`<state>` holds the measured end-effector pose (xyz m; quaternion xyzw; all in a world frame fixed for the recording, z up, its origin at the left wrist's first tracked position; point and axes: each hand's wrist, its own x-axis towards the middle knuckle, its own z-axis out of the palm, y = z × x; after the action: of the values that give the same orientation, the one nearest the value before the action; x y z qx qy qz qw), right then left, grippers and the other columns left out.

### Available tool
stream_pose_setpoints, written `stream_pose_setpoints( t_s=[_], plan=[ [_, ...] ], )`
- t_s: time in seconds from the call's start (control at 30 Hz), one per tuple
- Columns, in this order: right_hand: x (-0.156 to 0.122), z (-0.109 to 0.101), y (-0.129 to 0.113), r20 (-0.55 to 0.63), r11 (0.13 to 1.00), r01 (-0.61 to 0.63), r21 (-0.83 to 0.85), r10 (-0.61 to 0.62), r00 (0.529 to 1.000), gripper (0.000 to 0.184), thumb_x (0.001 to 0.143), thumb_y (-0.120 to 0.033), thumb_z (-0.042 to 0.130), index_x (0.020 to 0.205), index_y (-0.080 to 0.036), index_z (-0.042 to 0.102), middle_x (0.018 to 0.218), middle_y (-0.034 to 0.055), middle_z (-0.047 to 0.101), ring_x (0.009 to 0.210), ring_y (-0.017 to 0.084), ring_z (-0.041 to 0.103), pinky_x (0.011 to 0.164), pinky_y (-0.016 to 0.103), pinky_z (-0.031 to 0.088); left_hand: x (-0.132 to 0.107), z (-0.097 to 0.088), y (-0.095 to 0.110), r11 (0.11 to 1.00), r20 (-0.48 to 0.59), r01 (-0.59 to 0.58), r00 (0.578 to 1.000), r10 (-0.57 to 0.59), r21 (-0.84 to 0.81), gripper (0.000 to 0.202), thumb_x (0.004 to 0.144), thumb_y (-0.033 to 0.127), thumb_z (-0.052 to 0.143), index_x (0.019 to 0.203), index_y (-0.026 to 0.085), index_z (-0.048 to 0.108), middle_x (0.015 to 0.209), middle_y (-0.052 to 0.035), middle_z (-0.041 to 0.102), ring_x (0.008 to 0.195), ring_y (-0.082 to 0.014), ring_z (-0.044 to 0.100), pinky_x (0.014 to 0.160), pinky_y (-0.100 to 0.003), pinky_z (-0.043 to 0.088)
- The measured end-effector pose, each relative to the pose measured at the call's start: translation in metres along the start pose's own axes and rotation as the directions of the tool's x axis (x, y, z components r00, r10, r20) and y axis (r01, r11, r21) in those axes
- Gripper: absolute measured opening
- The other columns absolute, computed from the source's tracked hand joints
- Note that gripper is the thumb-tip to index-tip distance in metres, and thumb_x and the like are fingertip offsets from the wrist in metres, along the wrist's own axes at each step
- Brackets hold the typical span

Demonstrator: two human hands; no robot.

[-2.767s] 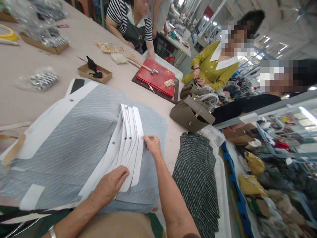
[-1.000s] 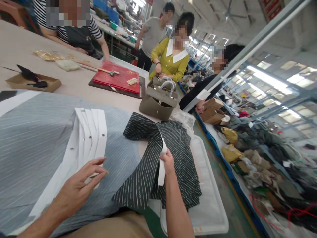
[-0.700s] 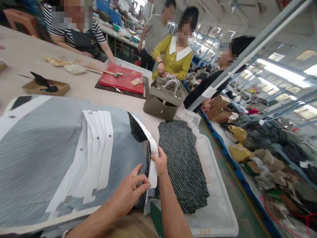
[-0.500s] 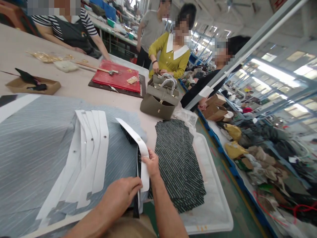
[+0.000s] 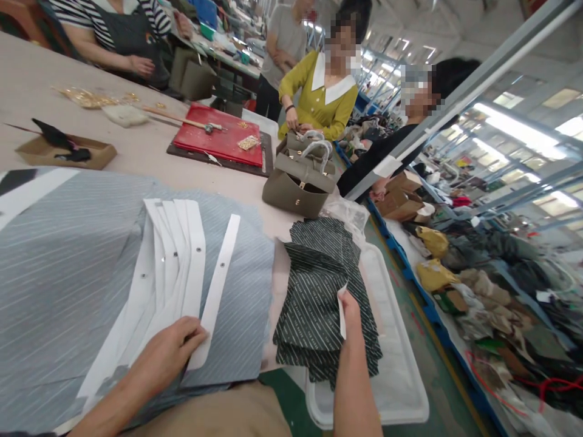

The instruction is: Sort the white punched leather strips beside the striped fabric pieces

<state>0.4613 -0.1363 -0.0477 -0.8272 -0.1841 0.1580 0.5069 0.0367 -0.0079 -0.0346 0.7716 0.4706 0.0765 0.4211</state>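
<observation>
My left hand (image 5: 170, 349) pinches the lower end of a white strip (image 5: 221, 276) with a small metal snap in it. That strip lies over blue-grey striped fabric (image 5: 241, 340), just right of several overlapping white strips (image 5: 182, 267) with similar snaps. On the right, my right hand (image 5: 353, 315) grips the edge of a dark striped fabric piece (image 5: 310, 309); a narrow white edge (image 5: 342, 312) shows at my fingers. Beneath this piece is a pile of matching dark fabric pieces (image 5: 334, 233), partly covered by it.
A white tray (image 5: 412, 388) stands under the pile. Olive handbags (image 5: 291, 188) sit beyond it. A red board (image 5: 228, 136) bears a hammer-like tool (image 5: 212, 127). A cardboard tray (image 5: 98, 159) lies far left. Several people stand or sit around the table; a slanted metal post (image 5: 410, 145) rises at right.
My hands have moved apart. The left has gone left and laid the white strip on the blue-grey fabric; the right has gone right with the dark fabric piece, over the pile.
</observation>
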Motion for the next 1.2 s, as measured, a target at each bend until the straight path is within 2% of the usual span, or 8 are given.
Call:
stream_pose_setpoints(
  t_s=[0.1, 0.2, 0.4, 0.5, 0.63, 0.77, 1.07, 1.2],
  plan=[
    [-0.001, -0.026, 0.013, -0.19, 0.923, 0.0, -0.385, -0.079, 0.979, 0.057, 0.066, -0.034, 0.056, 0.116, -0.008, 0.065, 0.101, 0.0167, 0.07, 0.099, 0.032, 0.063, 0.087, 0.045, 0.05, -0.008, -0.006, 0.005, 0.993, -0.163, -0.02, 0.987, 0.001, -0.114, 0.039, 0.085, 0.056, 0.048, 0.074, 0.023, 0.067, 0.104, -0.0047, 0.072, 0.081, -0.0206, 0.066, 0.07, -0.028, 0.049],
    [-0.011, -0.025, 0.004, -0.184, 0.833, 0.144, -0.534, -0.281, 0.942, 0.06, 0.071, -0.03, 0.052, 0.124, -0.004, 0.059, 0.12, 0.0248, 0.062, 0.114, 0.035, 0.056, 0.1, 0.051, 0.041, -0.013, -0.011, 0.016, 0.981, -0.165, -0.016, 0.986, -0.016, -0.191, 0.045, 0.088, 0.062, 0.043, 0.077, 0.023, 0.063, 0.073, -0.0002, 0.066, 0.066, -0.0173, 0.06, 0.062, -0.026, 0.047],
    [-0.08, 0.051, -0.063, 0.29, 0.957, 0.287, -0.048, -0.262, 0.921, 0.037, 0.084, -0.036, 0.058, 0.113, -0.015, 0.067, 0.103, 0.0118, 0.072, 0.09, 0.023, 0.068, 0.084, 0.039, 0.055, -0.017, -0.021, 0.04, 0.982, -0.23, -0.167, 0.963, 0.142, -0.091, 0.051, 0.088, 0.066, 0.042, 0.063, 0.023, 0.053, 0.058, 0.001, 0.054, 0.055, -0.0144, 0.05, 0.057, -0.026, 0.041],
    [-0.13, 0.084, -0.105, 0.6, 0.924, 0.326, 0.2, -0.378, 0.705, 0.025, 0.086, -0.031, 0.062, 0.108, -0.02, 0.07, 0.096, 0.0058, 0.074, 0.084, 0.019, 0.069, 0.079, 0.033, 0.056, -0.02, -0.027, 0.045, 0.969, -0.244, -0.245, 0.939, 0.244, 0.027, 0.056, 0.089, 0.07, 0.04, 0.06, 0.023, 0.054, 0.059, -0.0016, 0.056, 0.056, -0.0158, 0.052, 0.058, -0.029, 0.039],
    [-0.172, 0.103, -0.143, 0.698, 0.719, 0.595, 0.359, -0.63, 0.34, 0.026, 0.087, -0.021, 0.062, 0.112, -0.023, 0.068, 0.098, 0.0043, 0.072, 0.085, 0.016, 0.066, 0.081, 0.031, 0.054, -0.026, -0.033, 0.043, 0.934, -0.269, -0.307, 0.898, 0.347, 0.182, 0.059, 0.093, 0.068, 0.036, 0.061, 0.023, 0.058, 0.057, -0.0027, 0.057, 0.058, -0.0174, 0.054, 0.059, -0.03, 0.038],
    [-0.182, 0.115, -0.15, 0.691, 0.558, 0.732, 0.391, -0.703, 0.167, 0.019, 0.091, -0.019, 0.057, 0.105, -0.023, 0.068, 0.093, 0.0049, 0.072, 0.087, 0.017, 0.065, 0.08, 0.031, 0.052, -0.032, -0.032, 0.036, 0.922, -0.26, -0.31, 0.893, 0.366, 0.232, 0.058, 0.095, 0.064, 0.037, 0.058, 0.023, 0.056, 0.056, -0.0023, 0.055, 0.058, -0.0173, 0.053, 0.059, -0.028, 0.039],
    [-0.186, 0.14, -0.136, 0.686, 0.399, 0.87, 0.29, -0.72, 0.102, 0.012, 0.089, -0.014, 0.053, 0.089, -0.02, 0.064, 0.078, 0.0046, 0.068, 0.074, 0.017, 0.062, 0.069, 0.027, 0.047, -0.027, -0.032, 0.024, 0.954, -0.235, -0.3, 0.927, 0.294, 0.01, 0.038, 0.096, 0.053, 0.044, 0.089, 0.023, 0.067, 0.074, -0.0012, 0.071, 0.07, -0.0167, 0.066, 0.067, -0.025, 0.048],
    [-0.193, 0.155, -0.133, 0.663, 0.517, 0.814, 0.265, -0.71, 0.235, 0.014, 0.086, -0.014, 0.052, 0.082, -0.019, 0.064, 0.072, 0.0021, 0.065, 0.068, 0.014, 0.059, 0.065, 0.024, 0.045, -0.022, -0.036, 0.024, 0.961, -0.236, -0.277, 0.934, 0.267, -0.009, 0.03, 0.096, 0.038, 0.045, 0.077, 0.023, 0.062, 0.063, 0.0036, 0.064, 0.057, -0.0127, 0.059, 0.056, -0.022, 0.041]
  ],
)
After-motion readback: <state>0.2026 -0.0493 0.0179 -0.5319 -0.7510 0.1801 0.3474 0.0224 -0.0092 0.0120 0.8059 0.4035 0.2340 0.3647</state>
